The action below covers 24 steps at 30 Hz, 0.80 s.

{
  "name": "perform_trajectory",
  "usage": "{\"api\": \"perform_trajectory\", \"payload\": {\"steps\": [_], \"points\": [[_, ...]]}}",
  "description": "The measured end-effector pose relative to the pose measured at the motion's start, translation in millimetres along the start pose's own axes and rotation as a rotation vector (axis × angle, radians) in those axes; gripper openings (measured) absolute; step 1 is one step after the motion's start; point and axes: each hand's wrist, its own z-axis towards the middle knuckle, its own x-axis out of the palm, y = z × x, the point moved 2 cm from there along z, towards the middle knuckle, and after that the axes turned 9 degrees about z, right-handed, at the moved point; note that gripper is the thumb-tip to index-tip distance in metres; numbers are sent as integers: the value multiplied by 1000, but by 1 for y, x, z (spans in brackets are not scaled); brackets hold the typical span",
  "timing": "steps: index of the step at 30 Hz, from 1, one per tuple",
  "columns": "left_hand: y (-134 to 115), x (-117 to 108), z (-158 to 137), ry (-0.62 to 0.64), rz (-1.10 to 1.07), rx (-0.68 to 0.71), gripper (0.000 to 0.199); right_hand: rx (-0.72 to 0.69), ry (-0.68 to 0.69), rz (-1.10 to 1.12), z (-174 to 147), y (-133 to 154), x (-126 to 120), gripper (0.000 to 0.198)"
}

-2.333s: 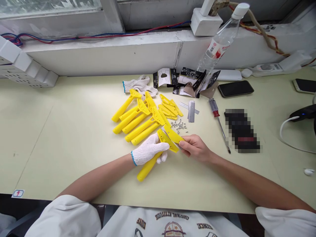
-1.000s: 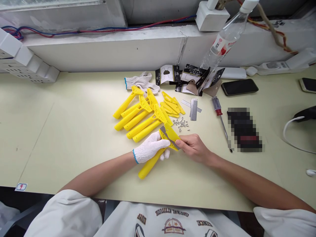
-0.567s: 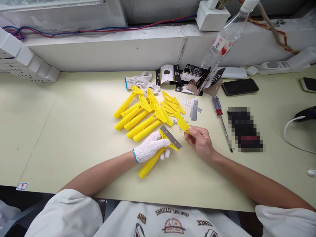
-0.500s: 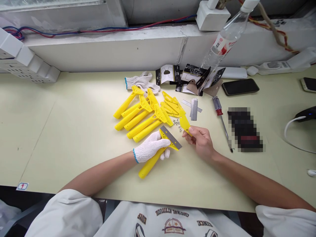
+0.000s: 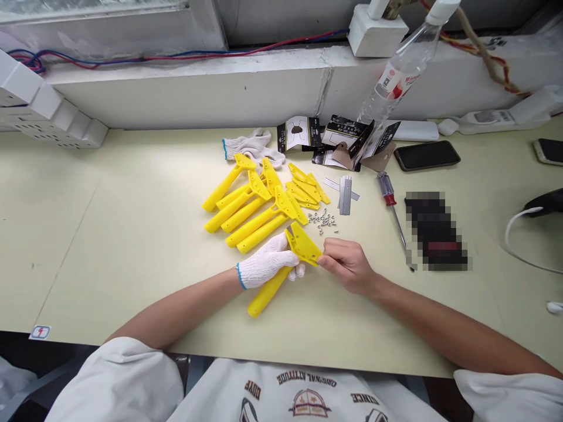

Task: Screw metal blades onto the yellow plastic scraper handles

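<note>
My left hand (image 5: 269, 262), in a white knit glove, is closed around the neck of a yellow scraper (image 5: 269, 293). A yellow cover plate (image 5: 304, 241) lies over the scraper's head, and only a sliver of grey blade shows at its upper left. My bare right hand (image 5: 350, 265) pinches the plate's right end. Just beyond sit small silver screws and nuts (image 5: 324, 219). Several yellow scraper handles (image 5: 248, 220) lie to the left of them, with loose yellow cover plates (image 5: 303, 187) behind. Thin metal blades (image 5: 345, 195) rest crossed to the right of these plates.
A screwdriver (image 5: 394, 205) lies right of the blades, beside a pixelated dark object (image 5: 433, 231). Farther back are a phone (image 5: 427, 155), opened black packaging (image 5: 343, 138), a spare glove (image 5: 253, 146) and a plastic bottle (image 5: 396, 76). White boxes (image 5: 48, 105) stand at the left.
My right hand has brought the yellow cover plate down and left onto the scraper head, covering most of the blade. More of the screws are now visible. My left hand has hardly moved.
</note>
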Motion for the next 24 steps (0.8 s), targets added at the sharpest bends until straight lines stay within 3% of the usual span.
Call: {"api": "perform_trajectory", "payload": {"steps": [7,14,24], "points": [[1,0,-1,11,-1,32,18,-107,42,-181,-3,0,4,44],[0,1,-2,-5,-5,9,19,-118,43,-242,-3,1,5,48],[3,1,-2,-33,92,9,43,-41,53,-243,-3,-1,7,56]]}}
